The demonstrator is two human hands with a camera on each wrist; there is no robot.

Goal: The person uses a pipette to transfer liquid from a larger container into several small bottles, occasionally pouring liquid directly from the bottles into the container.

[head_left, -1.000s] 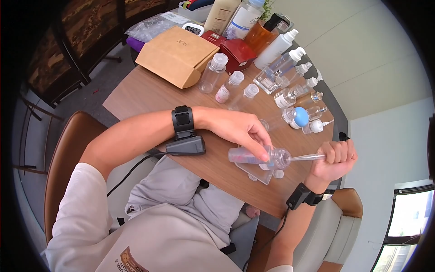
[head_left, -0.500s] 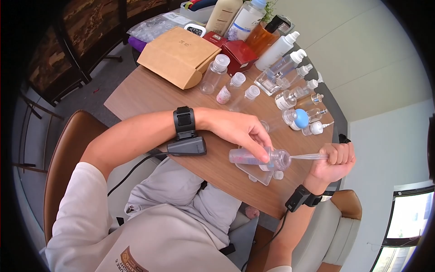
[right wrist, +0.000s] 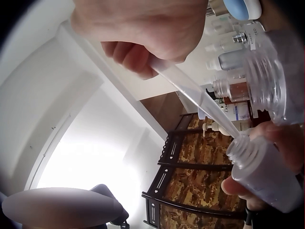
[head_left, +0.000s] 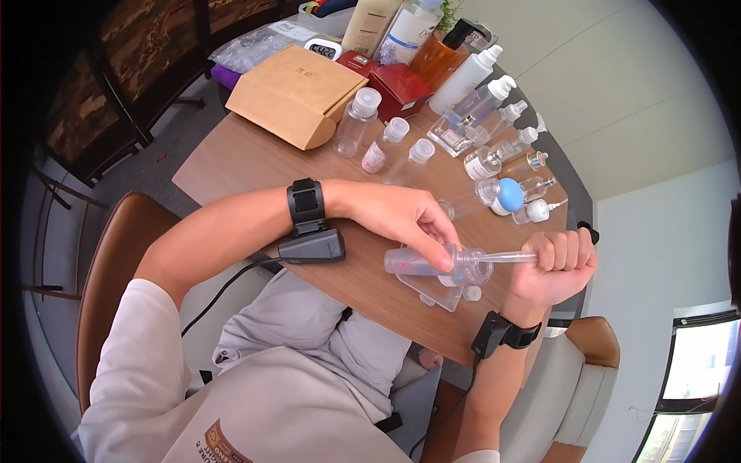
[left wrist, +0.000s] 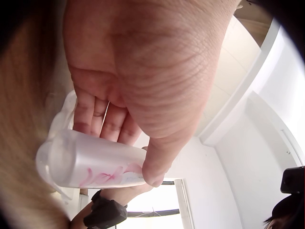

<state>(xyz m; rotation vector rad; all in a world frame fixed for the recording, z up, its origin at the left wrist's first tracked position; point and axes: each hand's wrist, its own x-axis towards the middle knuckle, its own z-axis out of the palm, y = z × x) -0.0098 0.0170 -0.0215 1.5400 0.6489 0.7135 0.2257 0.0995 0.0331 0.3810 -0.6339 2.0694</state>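
Note:
My left hand (head_left: 413, 224) holds a clear plastic bottle (head_left: 409, 262) with pink print, tipped on its side in the head view. Thumb and fingers pinch it near the neck; in the left wrist view the thumb lies against the bottle (left wrist: 109, 160). My right hand (head_left: 556, 266) is curled round a clear dropper (head_left: 505, 257). The tip of the dropper (right wrist: 209, 105) meets the uncapped threaded mouth of the bottle (right wrist: 267, 176) in the right wrist view. Beneath the bottle is a clear tray (head_left: 442, 302), with a small white cap (head_left: 472, 293) beside it.
Several capped clear bottles (head_left: 357, 123) stand beyond the left hand. Pump and spray bottles (head_left: 486, 104) line the far right table edge, near a bottle with a blue ball top (head_left: 506, 194). A cardboard box (head_left: 297, 92) and a red box (head_left: 397, 91) stand at the back.
My right hand has moved left, carrying the dropper's tip from just outside the bottle's mouth to overlapping it. The left hand keeps its hold with only a slight shift.

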